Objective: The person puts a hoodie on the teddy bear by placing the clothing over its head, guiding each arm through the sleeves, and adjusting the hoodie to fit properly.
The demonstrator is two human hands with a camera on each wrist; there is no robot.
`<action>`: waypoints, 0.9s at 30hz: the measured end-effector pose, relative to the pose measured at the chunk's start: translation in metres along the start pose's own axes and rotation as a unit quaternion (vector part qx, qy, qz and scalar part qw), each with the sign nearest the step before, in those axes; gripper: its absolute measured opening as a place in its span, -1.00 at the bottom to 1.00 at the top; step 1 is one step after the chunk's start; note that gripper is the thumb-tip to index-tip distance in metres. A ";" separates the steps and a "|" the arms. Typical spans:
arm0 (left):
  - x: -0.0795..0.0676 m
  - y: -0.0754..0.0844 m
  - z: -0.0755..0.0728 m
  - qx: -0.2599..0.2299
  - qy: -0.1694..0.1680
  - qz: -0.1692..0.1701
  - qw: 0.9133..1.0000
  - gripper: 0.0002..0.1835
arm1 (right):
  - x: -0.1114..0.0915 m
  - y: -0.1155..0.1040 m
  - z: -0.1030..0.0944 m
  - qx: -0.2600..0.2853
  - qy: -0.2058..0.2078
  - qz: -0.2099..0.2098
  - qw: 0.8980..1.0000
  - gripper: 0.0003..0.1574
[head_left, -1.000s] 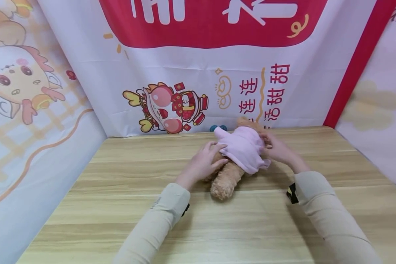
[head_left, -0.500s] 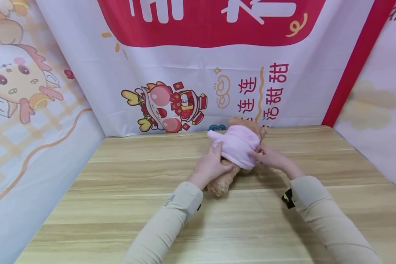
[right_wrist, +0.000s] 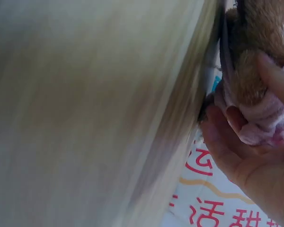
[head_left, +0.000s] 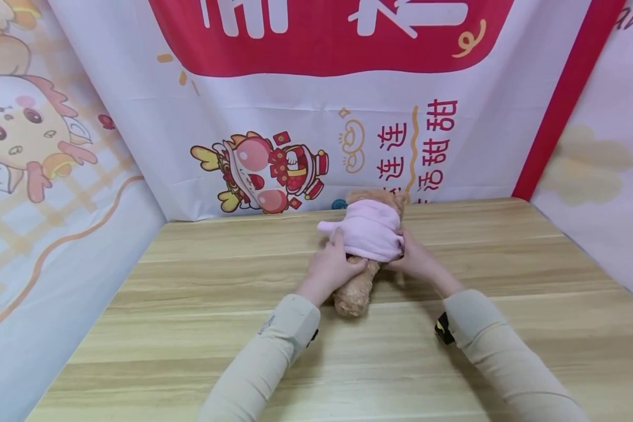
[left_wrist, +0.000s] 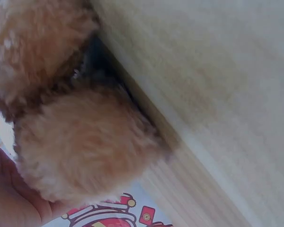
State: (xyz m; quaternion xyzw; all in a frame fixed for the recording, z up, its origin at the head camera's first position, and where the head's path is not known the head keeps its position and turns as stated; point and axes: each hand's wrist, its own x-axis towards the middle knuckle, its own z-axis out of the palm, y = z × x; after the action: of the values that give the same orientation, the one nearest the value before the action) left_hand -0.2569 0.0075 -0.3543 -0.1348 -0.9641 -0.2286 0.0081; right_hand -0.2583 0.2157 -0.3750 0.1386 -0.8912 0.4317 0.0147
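Note:
A brown plush toy (head_left: 354,296) in a pink garment (head_left: 371,231) lies on the wooden table, its legs toward me. My left hand (head_left: 327,269) grips its left side at the garment's lower edge, thumb on top. On the opposite side my right hand (head_left: 414,258) holds the toy by the hip and hem. In the left wrist view two furry legs (left_wrist: 85,142) fill the near side, with part of the left hand (left_wrist: 14,194) beside them. The right wrist view shows the right hand (right_wrist: 255,165) with its thumb on the fur and fingers by the pink cloth (right_wrist: 265,116).
The wooden table (head_left: 216,305) reaches back to a white printed cloth (head_left: 274,94) with a red panel, which hangs close behind the toy's upper end. Patterned cloths (head_left: 47,193) also hang at the left and right sides.
The plush toy has shifted left and turned so that it lies straighter away from me. My right hand has moved left and down to its hip; the left hand has closed around its side.

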 end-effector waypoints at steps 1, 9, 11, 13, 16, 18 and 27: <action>-0.001 0.000 0.000 -0.001 0.002 0.002 1.000 0.02 | 0.001 -0.001 0.002 -0.002 0.011 0.006 1.000 -0.04; -0.009 0.004 -0.004 0.002 -0.009 -0.002 1.000 0.08 | 0.012 -0.005 0.011 -0.018 0.065 -0.002 0.998 0.02; -0.011 0.005 -0.005 -0.001 -0.013 -0.007 1.000 0.10 | 0.013 -0.006 0.013 -0.024 0.087 -0.027 0.996 -0.01; -0.012 0.006 -0.005 -0.006 -0.007 -0.014 1.000 0.07 | 0.014 -0.006 0.013 -0.040 0.112 -0.046 0.992 -0.09; -0.012 0.005 -0.006 -0.007 0.026 -0.019 0.999 -0.05 | 0.013 -0.007 0.012 -0.061 0.137 -0.046 0.988 -0.21; -0.010 0.004 -0.008 0.004 0.058 -0.011 0.998 -0.15 | 0.012 -0.007 0.009 -0.078 0.142 -0.042 0.986 -0.25; 0.001 0.002 -0.027 -0.022 0.060 0.079 0.995 -0.16 | 0.009 -0.016 -0.010 -0.108 0.117 -0.113 0.981 -0.38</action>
State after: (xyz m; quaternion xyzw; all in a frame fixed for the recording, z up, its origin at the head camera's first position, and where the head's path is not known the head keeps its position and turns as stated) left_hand -0.2583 -0.0023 -0.3287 -0.1971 -0.9428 -0.2562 0.0810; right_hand -0.2633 0.2117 -0.3552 0.1841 -0.9035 0.3413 0.1826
